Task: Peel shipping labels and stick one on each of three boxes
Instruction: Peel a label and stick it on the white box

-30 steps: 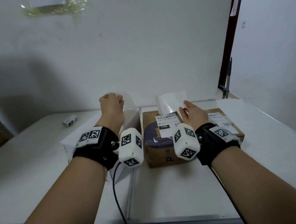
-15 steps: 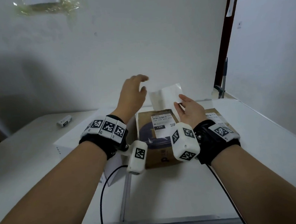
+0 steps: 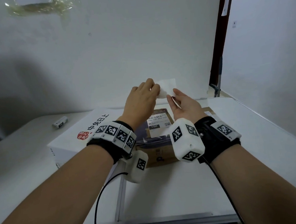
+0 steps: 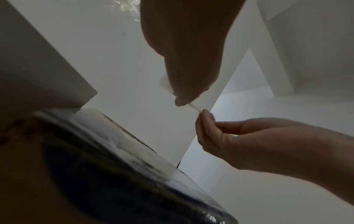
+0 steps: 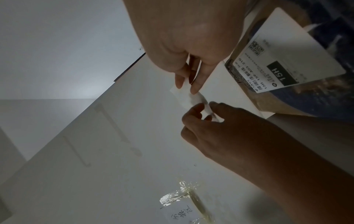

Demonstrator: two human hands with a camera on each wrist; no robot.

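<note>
Two boxes (image 3: 155, 128) half hidden behind wrists

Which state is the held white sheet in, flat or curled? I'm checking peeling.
Curled: the white sheet bends at its pinched end between left hand and right hand.

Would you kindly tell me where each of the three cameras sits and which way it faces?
Head: worn on the head, facing forward and down at the table and boxes; both forearms show.
Left wrist: under the left hand, looking up along it; both hands pinch the white sheet.
Right wrist: under the right hand, looking past the fingers at the wall.
Shared: sheet, hands, and the 15H label.
</note>
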